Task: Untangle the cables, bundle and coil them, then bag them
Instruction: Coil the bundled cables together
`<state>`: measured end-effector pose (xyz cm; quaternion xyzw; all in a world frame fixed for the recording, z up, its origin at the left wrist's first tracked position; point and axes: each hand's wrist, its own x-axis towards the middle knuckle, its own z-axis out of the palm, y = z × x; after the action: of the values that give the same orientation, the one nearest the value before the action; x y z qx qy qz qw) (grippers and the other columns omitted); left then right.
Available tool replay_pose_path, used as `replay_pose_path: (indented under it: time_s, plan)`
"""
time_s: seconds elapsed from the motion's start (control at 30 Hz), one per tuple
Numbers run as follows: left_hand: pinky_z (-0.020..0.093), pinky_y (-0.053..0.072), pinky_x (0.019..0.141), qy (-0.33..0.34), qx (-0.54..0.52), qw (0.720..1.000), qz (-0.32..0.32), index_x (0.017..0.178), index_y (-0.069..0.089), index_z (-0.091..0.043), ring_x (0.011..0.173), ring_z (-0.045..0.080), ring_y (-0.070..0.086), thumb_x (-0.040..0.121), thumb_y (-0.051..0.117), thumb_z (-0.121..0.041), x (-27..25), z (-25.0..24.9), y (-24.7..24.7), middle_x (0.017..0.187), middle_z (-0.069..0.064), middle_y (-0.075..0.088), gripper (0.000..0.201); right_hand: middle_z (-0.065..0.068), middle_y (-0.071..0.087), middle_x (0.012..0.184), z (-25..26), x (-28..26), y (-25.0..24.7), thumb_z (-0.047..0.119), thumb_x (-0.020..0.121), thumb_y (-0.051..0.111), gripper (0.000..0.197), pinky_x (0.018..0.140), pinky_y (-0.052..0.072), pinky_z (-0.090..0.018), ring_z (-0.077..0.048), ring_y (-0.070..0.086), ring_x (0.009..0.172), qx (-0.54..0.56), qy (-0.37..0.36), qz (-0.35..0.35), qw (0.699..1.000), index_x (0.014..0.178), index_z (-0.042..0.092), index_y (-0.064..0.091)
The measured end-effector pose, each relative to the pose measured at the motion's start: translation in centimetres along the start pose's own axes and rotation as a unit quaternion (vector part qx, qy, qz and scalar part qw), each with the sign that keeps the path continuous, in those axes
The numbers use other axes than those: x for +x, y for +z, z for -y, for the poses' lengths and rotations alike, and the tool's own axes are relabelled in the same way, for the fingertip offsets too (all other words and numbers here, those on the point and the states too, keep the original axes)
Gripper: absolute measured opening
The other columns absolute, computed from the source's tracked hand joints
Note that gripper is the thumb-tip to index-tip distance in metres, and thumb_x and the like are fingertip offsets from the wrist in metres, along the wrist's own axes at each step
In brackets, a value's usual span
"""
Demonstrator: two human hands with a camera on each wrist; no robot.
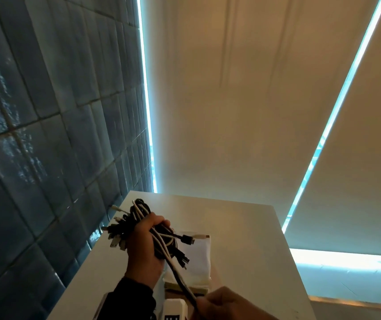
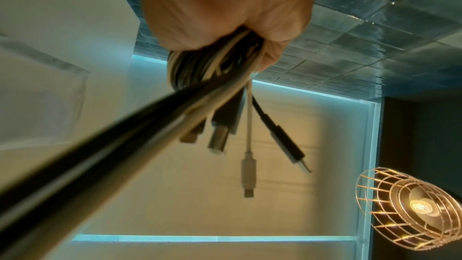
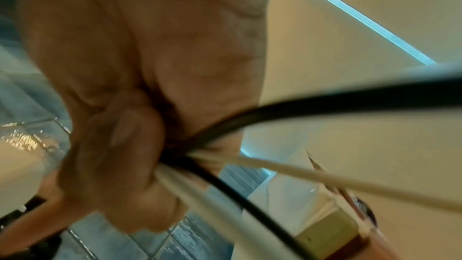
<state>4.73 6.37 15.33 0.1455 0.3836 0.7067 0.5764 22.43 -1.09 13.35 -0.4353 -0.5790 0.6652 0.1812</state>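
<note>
A bundle of black and white cables [image 1: 138, 218] is held above the white table [image 1: 242, 239]. My left hand [image 1: 146, 241] grips the coiled bundle around its middle, with several plugs sticking out to the left and right. In the left wrist view the cables [image 2: 215, 66] run out from under my curled left hand [image 2: 225, 7], and several plugs hang free. A few black and white strands [image 1: 180, 276] stretch from the bundle down to my right hand [image 1: 221, 303], which pinches them near the bottom edge. Up close, my right hand [image 3: 130, 155] holds the strands [image 3: 250, 124] between thumb and fingers.
A white bag [image 1: 198, 257] lies flat on the table under the bundle, on top of a tan flat object [image 1: 184, 289]. A white device [image 1: 173, 308] sits at the table's near edge. A dark tiled wall [image 1: 46, 135] stands to the left, and a wire-cage lamp [image 2: 410, 211] hangs nearby.
</note>
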Motion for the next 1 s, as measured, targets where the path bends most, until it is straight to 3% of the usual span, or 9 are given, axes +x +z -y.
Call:
replay_pose_path:
  time_s: [0.07,0.13,0.23,0.3,0.47,0.57,0.77,0.87,1.0]
  plan:
    - [0.032,0.047,0.06,0.001,-0.001,1.0,0.009,0.067,0.051,-0.011,0.051,0.014,0.057,0.085,0.049,0.005,-0.4,-0.2,0.0,0.055,0.002,0.055,0.023,0.026,0.062,0.07,0.3,-0.6,-1.0,0.035,0.09,0.06,0.032,0.078,0.038,0.001,0.021,0.057,0.069,0.011,0.025,-0.003,1.0,0.104,0.008,0.068]
    - [0.03,0.046,0.056,-0.006,0.004,1.0,0.02,0.065,0.05,-0.011,0.046,0.013,0.056,0.085,0.046,0.006,-0.6,-0.5,-0.4,0.051,0.002,0.054,0.026,0.022,0.063,0.061,1.1,-1.7,-2.7,0.019,0.095,0.058,0.014,0.067,0.037,0.001,0.018,0.058,0.065,-0.014,0.033,-0.039,0.999,0.088,0.018,0.069]
    - [0.026,0.047,0.049,-0.027,0.023,0.998,0.05,0.066,0.048,-0.011,0.043,0.015,0.053,0.079,0.048,0.006,-0.5,-1.1,-1.2,0.05,0.002,0.053,0.022,0.006,0.039,0.045,1.4,-3.1,-5.1,0.039,0.088,0.062,0.033,0.046,0.03,-0.019,-0.008,0.039,0.042,-0.037,0.014,-0.048,0.998,0.066,0.015,0.065]
    - [0.025,0.046,0.047,-0.055,0.038,0.994,0.091,0.069,0.049,-0.009,0.044,0.015,0.051,0.065,0.058,0.006,-0.7,-1.5,-1.7,0.054,0.004,0.052,0.018,0.003,0.029,0.046,1.4,-3.5,-6.8,0.037,0.086,0.064,0.032,0.043,0.019,-0.021,-0.011,0.023,0.04,0.015,-0.014,-0.062,0.998,0.069,0.01,0.063]
    - [0.028,0.045,0.048,-0.157,0.014,0.968,0.197,0.083,0.053,-0.006,0.048,0.017,0.048,0.045,0.065,0.005,-2.1,-1.6,-1.6,0.067,0.009,0.052,0.04,0.002,0.026,0.052,2.9,-3.6,-9.2,0.026,0.092,0.058,0.027,0.041,0.019,-0.021,-0.012,0.014,0.045,0.045,-0.052,-0.082,0.994,0.077,0.005,0.065]
    - [0.03,0.047,0.046,-0.21,0.029,0.944,0.253,0.082,0.06,-0.001,0.048,0.021,0.051,0.039,0.072,0.007,-3.4,-1.6,-0.9,0.069,0.013,0.051,0.046,0.002,0.026,0.051,4.2,-3.0,-9.4,0.026,0.089,0.057,0.028,0.041,0.016,-0.022,-0.012,0.015,0.045,0.033,-0.074,-0.122,0.989,0.078,0.002,0.064]
    - [0.03,0.049,0.052,-0.218,0.15,0.914,0.307,0.09,0.066,0.001,0.055,0.023,0.057,0.065,0.073,-0.001,-5.3,-0.3,0.1,0.07,0.014,0.056,0.026,0.005,0.034,0.046,7.3,-1.2,-7.6,0.027,0.092,0.057,0.03,0.042,0.017,-0.023,-0.011,0.021,0.042,-0.004,-0.109,-0.201,0.973,0.079,0.002,0.065]
    - [0.031,0.052,0.056,-0.207,0.218,0.904,0.304,0.103,0.062,0.002,0.06,0.023,0.061,0.062,0.08,-0.009,-5.8,0.7,0.5,0.071,0.011,0.062,0.046,0.01,0.045,0.04,7.9,-0.2,-5.5,0.023,0.095,0.056,0.027,0.04,0.024,-0.022,-0.009,0.028,0.039,-0.04,-0.12,-0.254,0.959,0.078,0.004,0.065]
    - [0.036,0.053,0.066,-0.165,0.267,0.912,0.264,0.113,0.058,-0.002,0.067,0.024,0.063,0.052,0.09,-0.022,-5.8,1.7,0.7,0.074,0.009,0.065,0.071,0.01,0.056,0.056,6.9,1.1,-3.5,0.025,0.096,0.054,0.023,0.045,0.037,-0.02,-0.001,0.046,0.045,-0.058,-0.142,-0.333,0.93,0.081,0.011,0.064]
